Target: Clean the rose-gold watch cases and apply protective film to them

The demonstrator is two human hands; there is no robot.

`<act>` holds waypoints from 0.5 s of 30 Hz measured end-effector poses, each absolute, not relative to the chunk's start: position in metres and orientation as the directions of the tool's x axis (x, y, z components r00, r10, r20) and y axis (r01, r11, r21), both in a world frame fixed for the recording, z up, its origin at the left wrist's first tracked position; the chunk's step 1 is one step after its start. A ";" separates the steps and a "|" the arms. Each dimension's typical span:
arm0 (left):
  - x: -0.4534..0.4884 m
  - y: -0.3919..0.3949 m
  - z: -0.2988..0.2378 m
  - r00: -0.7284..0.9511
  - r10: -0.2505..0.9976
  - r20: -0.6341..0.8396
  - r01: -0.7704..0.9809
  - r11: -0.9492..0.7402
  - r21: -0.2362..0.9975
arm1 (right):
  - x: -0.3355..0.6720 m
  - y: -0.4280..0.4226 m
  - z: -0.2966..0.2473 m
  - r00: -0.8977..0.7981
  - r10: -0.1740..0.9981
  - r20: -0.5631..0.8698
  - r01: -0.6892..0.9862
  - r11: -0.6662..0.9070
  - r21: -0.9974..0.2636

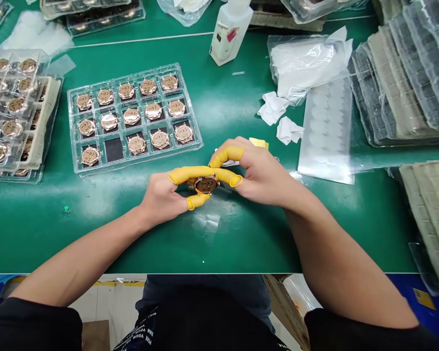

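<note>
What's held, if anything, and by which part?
A watch case, held by its rim between thumb and forefinger of the left hand. The right hand is at its upper edge; can't tell whether it grips too.

Left hand (164, 192) has a watch (207, 185) pinched in yellow cots (188, 173), right hand (261, 170) in close at its edge. Tray (142, 160) of other watches (131, 116) up left, one black pad (113, 150) showing. Bottle (225, 36) further back, tray stacks (398, 73) off right.
</note>
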State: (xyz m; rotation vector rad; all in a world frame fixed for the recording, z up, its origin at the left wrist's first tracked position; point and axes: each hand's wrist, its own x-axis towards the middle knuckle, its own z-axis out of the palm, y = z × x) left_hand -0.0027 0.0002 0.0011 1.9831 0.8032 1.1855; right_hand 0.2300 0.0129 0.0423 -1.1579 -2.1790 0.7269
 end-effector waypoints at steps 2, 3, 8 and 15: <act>-0.002 0.001 0.001 0.404 0.793 0.456 0.136 -0.545 0.827 | 0.223 0.011 0.038 -0.384 0.891 0.242 0.625 0.444 -0.642; -0.002 0.001 0.000 0.405 0.804 0.436 0.123 -0.520 0.845 | 0.220 0.009 0.035 -0.325 0.910 0.259 0.664 0.414 -0.623; -0.001 -0.001 0.000 0.414 0.843 0.345 0.050 -0.399 0.915 | 0.205 0.006 0.019 -0.157 0.947 0.281 0.675 0.311 -0.669; 0.001 0.004 0.010 0.352 0.936 -0.004 0.006 0.002 1.000 | 0.220 0.008 0.033 0.040 0.939 0.340 0.586 0.254 -0.770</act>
